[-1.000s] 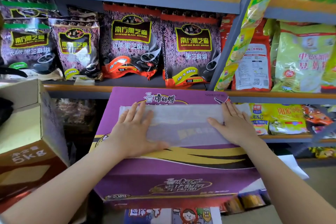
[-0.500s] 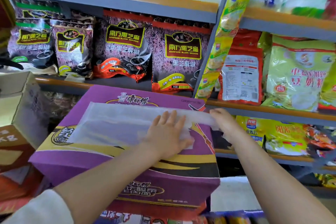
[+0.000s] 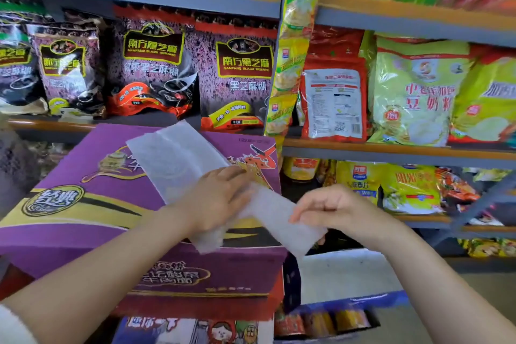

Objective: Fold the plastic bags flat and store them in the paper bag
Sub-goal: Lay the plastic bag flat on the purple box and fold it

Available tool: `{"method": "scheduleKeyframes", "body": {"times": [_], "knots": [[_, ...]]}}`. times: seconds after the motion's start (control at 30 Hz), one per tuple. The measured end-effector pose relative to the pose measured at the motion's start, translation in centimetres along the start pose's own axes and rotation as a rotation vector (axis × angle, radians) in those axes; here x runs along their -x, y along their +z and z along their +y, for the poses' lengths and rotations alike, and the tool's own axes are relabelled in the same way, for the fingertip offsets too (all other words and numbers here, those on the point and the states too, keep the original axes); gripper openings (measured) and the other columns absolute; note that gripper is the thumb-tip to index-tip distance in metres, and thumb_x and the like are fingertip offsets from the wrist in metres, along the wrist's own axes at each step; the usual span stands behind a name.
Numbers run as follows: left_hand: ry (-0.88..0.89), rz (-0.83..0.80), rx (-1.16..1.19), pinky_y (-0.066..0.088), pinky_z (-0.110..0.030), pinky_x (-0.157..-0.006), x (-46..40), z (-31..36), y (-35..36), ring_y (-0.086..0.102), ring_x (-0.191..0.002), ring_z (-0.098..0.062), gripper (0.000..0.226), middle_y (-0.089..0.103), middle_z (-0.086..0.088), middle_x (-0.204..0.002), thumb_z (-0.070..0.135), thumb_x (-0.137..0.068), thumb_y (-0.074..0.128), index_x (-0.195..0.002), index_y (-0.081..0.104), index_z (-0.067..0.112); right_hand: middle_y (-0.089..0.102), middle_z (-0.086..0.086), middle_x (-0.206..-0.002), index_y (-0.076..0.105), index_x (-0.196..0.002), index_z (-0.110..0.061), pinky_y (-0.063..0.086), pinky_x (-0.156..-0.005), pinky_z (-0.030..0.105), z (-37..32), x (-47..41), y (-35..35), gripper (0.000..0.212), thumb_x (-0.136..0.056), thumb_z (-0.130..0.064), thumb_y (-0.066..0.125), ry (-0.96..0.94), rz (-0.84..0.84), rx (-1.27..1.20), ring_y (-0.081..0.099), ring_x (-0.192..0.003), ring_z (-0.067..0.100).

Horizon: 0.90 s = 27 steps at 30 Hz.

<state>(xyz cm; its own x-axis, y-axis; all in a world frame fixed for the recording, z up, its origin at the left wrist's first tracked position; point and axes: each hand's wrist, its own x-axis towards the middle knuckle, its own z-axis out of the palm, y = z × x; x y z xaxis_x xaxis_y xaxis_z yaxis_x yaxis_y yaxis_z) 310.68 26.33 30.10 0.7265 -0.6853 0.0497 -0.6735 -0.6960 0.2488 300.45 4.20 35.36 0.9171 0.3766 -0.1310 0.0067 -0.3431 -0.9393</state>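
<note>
A translucent white plastic bag (image 3: pixel 178 159), folded into a long strip, lies slanted across the top of a purple cardboard box (image 3: pixel 83 204). My left hand (image 3: pixel 215 198) presses flat on the middle of the strip. My right hand (image 3: pixel 332 209) pinches the strip's near end, which hangs off the box's right edge. The paper bag is not in view.
Grey store shelves (image 3: pixel 391 153) rise close behind and to the right, packed with black sesame packets (image 3: pixel 237 75) and yellow-green bags (image 3: pixel 413 98). A white box (image 3: pixel 349 274) and a blue tray of goods (image 3: pixel 329 318) sit low beside the purple box.
The strip has turned from lying level to slanting, its right end drawn off the box toward me. My right hand went from the far edge to pinching that end. My left hand still presses the middle.
</note>
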Motion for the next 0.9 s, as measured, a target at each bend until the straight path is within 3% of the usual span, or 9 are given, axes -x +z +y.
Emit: {"method": "scheduleKeyframes", "body": {"times": [0.1, 0.17, 0.27, 0.4, 0.53, 0.6, 0.7, 0.77, 0.9], "knots": [[0.06, -0.113, -0.14, -0.003, -0.029, -0.114, 1.0, 0.2, 1.4, -0.005, -0.144, -0.016, 0.114, -0.009, 0.002, -0.156, 0.084, -0.05, -0.026, -0.147, -0.001, 0.03, 0.071, 0.001, -0.082, 0.071, -0.094, -0.032, 0.048, -0.064, 0.016, -1.6, 1.3, 0.7, 0.034, -0.085, -0.008, 0.05, -0.034, -0.167, 0.072, 0.062, -0.066, 0.006], [0.113, -0.133, -0.096, -0.005, -0.025, -0.114, 1.2, 0.0, 1.5, -0.007, -0.143, -0.012, 0.105, -0.017, 0.005, -0.152, 0.087, -0.058, -0.009, -0.145, -0.008, 0.027, 0.073, -0.002, -0.085, 0.068, -0.096, -0.03, 0.047, -0.064, 0.013, -1.7, 0.7, 1.2, 0.039, -0.087, 0.003, 0.05, -0.063, -0.1, 0.129, 0.063, -0.066, 0.004], [0.17, -0.056, 0.172, 0.008, -0.019, -0.113, 2.3, -0.3, 0.5, 0.006, -0.142, -0.007, 0.1, -0.003, 0.006, -0.152, 0.084, -0.069, 0.013, -0.145, 0.006, 0.02, 0.067, 0.002, -0.068, 0.071, -0.077, -0.014, 0.044, -0.063, 0.017, -2.0, -1.6, 2.2, 0.017, -0.084, -0.001, 0.062, -0.165, 0.128, 0.156, 0.058, -0.064, 0.007], [0.066, 0.08, 0.227, 0.026, -0.037, -0.111, 5.5, -1.7, -1.0, 0.029, -0.134, -0.015, 0.098, 0.032, 0.002, -0.147, 0.086, -0.069, 0.005, -0.138, 0.04, 0.025, 0.049, -0.003, -0.08, 0.061, -0.063, -0.015, 0.036, -0.068, 0.014, -3.3, -5.2, 3.6, 0.021, -0.082, -0.008, 0.066, -0.288, 0.314, 0.06, 0.045, -0.072, 0.002], [0.114, -0.1, 0.044, 0.004, -0.02, -0.113, 8.2, -2.4, -1.4, 0.004, -0.14, -0.004, 0.11, 0.013, 0.013, -0.153, 0.092, -0.054, 0.025, -0.144, 0.024, 0.029, 0.052, 0.006, -0.081, 0.056, -0.08, -0.002, 0.034, -0.071, 0.03, -3.6, -9.7, 4.8, 0.019, -0.093, -0.015, 0.052, -0.232, 0.362, -0.012, 0.046, -0.079, 0.014], [0.176, -0.035, 0.069, 0.007, -0.013, -0.109, 8.5, -2.6, -1.2, 0.013, -0.137, 0.001, 0.095, 0.024, 0.013, -0.149, 0.081, -0.063, 0.042, -0.139, 0.038, 0.025, 0.048, 0.003, -0.074, 0.054, -0.076, -0.005, 0.03, -0.067, 0.03, -3.5, -12.4, 5.1, 0.023, -0.094, -0.019, 0.05, -0.183, 0.466, -0.002, 0.043, -0.074, 0.013], [0.118, 0.185, 0.362, 0.036, -0.007, -0.081, 8.8, -2.8, -1.2, 0.053, -0.092, 0.005, 0.044, 0.065, 0.016, -0.095, 0.064, -0.084, 0.04, -0.086, 0.063, 0.027, 0.04, 0.006, -0.077, 0.052, -0.084, 0.005, 0.026, -0.065, 0.029, -3.1, -16.2, 4.9, 0.027, -0.093, -0.02, 0.049, -0.138, 0.537, 0.007, 0.035, -0.073, 0.014], [-0.069, 0.203, 0.568, 0.035, -0.009, -0.056, 8.7, -3.1, -1.5, 0.045, -0.055, 0.003, 0.037, 0.05, 0.017, -0.057, 0.053, -0.09, 0.038, -0.069, 0.054, 0.027, 0.042, 0.007, -0.074, 0.056, -0.083, 0.005, 0.026, -0.063, 0.029, -2.7, -18.4, 4.5, 0.027, -0.093, -0.019, 0.048, -0.098, 0.554, 0.05, 0.037, -0.071, 0.014], [-0.274, 0.28, 0.631, 0.042, -0.037, -0.065, 7.8, -4.7, -2.3, 0.043, -0.062, -0.009, 0.035, 0.048, 0.006, -0.066, 0.043, -0.089, 0.046, -0.085, 0.056, 0.009, 0.051, 0.01, -0.068, 0.048, -0.064, -0.012, 0.028, -0.059, 0.031, -1.0, -22.3, 3.6, 0.031, -0.094, -0.018, 0.044, 0.049, 0.513, 0.483, 0.046, -0.07, 0.023]]}}
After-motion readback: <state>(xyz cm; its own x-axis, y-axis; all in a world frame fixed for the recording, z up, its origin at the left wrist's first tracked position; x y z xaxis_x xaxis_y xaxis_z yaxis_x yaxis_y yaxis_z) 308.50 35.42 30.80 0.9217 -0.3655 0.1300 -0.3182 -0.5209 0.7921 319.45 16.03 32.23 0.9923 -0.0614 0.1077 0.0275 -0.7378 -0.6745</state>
